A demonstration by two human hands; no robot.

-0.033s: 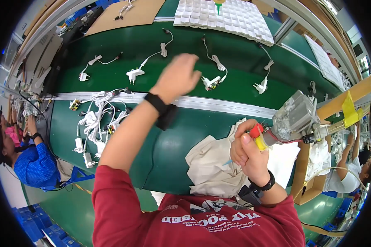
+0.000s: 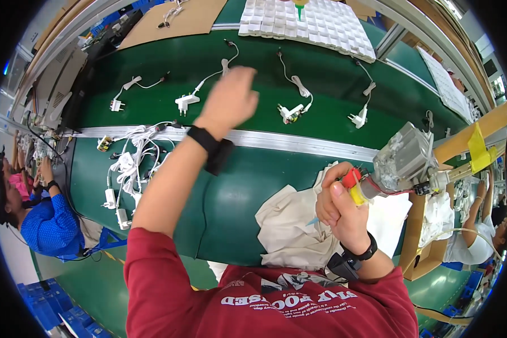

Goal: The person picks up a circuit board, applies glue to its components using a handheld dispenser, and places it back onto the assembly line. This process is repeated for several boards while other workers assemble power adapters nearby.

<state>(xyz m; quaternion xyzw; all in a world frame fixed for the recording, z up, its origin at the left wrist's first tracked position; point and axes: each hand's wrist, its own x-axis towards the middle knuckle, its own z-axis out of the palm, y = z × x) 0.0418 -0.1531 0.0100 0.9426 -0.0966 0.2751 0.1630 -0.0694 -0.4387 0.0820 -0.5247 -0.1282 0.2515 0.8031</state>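
My left hand [image 2: 231, 100] is raised over the green conveyor belt. Its thumb stands apart from the fingers, and nothing shows in its grip. Just left of it lies a white plug adapter [image 2: 186, 102] with a bundled cable; farther right is another adapter [image 2: 291, 114] with its circuit board exposed. My right hand [image 2: 343, 211] is closed around a slim tool with a red and yellow end [image 2: 355, 188] and a pale blue tip [image 2: 312, 221]. Its exact kind is partly hidden by my fingers. Below this hand is a crumpled cream cloth [image 2: 293, 225].
Tangled white adapters and cables [image 2: 128, 163] lie on the near green table. A grey metal device [image 2: 405, 158] juts in at right by a cardboard box [image 2: 419, 242]. White parts fill a tray [image 2: 315, 28] at the back. Co-workers sit on both sides.
My left hand has shifted left, away from the adapter with the exposed board. My right hand keeps its hold on the slim tool, with hardly any movement.
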